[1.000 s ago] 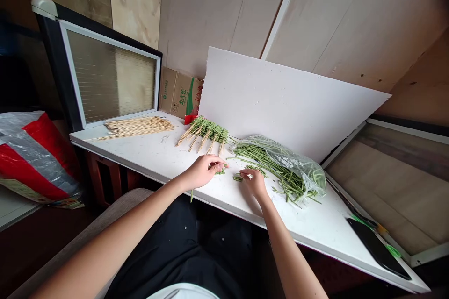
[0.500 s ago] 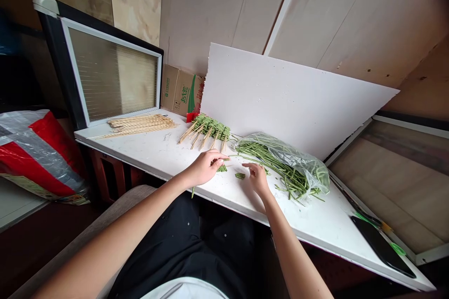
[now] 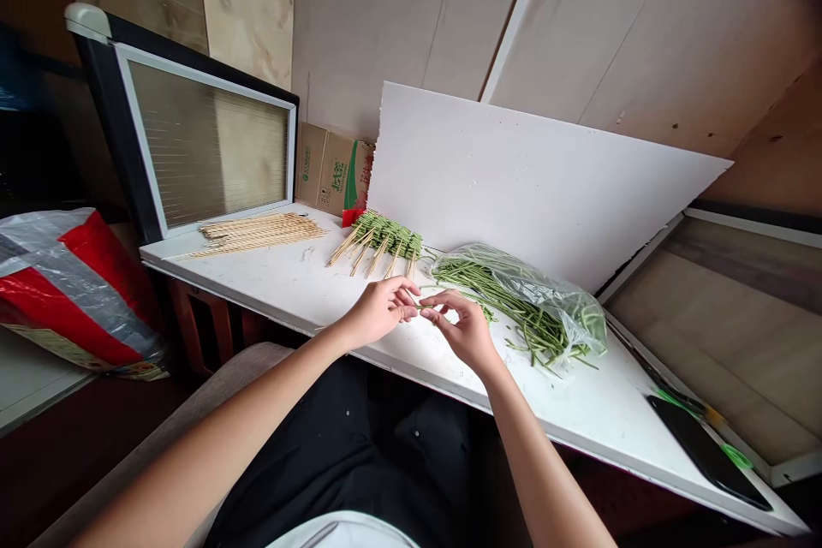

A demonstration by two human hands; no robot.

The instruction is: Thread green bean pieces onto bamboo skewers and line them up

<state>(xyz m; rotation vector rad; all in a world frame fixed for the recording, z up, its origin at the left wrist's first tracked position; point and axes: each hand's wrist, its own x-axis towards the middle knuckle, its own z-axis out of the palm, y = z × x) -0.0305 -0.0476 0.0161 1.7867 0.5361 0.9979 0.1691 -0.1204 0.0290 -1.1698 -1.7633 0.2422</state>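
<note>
In the head view, my left hand point(image 3: 381, 313) and my right hand point(image 3: 463, 329) meet fingertip to fingertip above the front of the white table point(image 3: 424, 364). Between them is a short piece of green bean point(image 3: 420, 306), pinched from both sides and mostly covered by the fingers. Right of my right hand, long green beans point(image 3: 475, 276) spill out of a clear plastic bag point(image 3: 558, 295). Behind my hands lies a pile of bean skewers point(image 3: 389, 235), their wooden sticks pointing toward me.
Bare wooden skewers point(image 3: 263, 229) lie at the table's left end by a framed panel point(image 3: 215, 145). A cardboard box point(image 3: 327, 167) and a white board point(image 3: 514, 180) stand at the back. A black phone point(image 3: 706, 449) and green-handled scissors point(image 3: 736, 455) rest at the right end.
My right hand has moved left and up from the loose bean pieces on the table to my left hand. Its fingers have closed on a bean piece.
</note>
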